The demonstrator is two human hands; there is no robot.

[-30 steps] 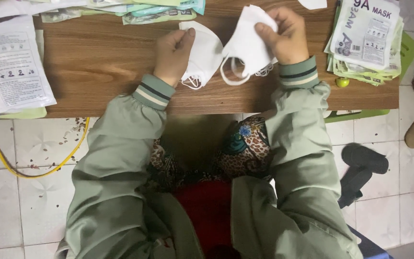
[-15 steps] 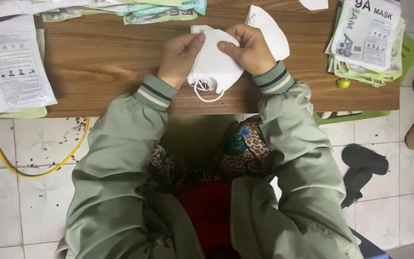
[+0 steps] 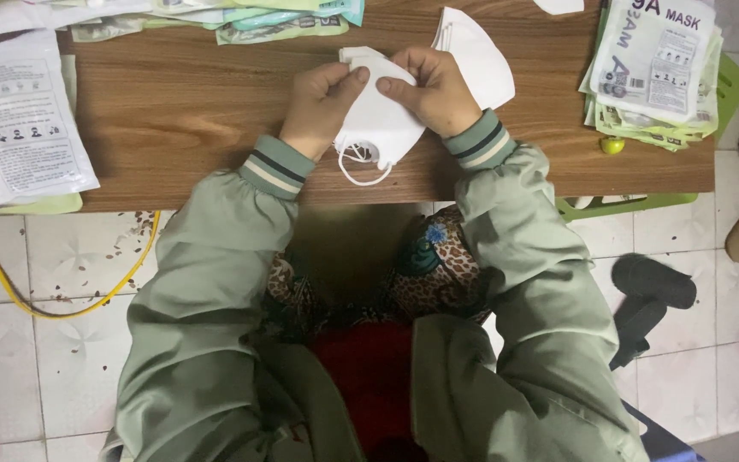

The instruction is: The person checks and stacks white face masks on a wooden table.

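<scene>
Both hands, left (image 3: 322, 101) and right (image 3: 431, 90), pinch the folded white fabric face mask (image 3: 380, 128) between them over the wooden desk (image 3: 181, 111). Folding looks underway; next calls for pressing the crease flat.

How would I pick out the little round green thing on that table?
Start at the wooden table and go to its right end, where a stack of flat printed packets lies. Just below the stack's lower left corner, near the table's front edge, sits the small green ball. It is the only round, glossy thing there; everything around it is flat.
</scene>
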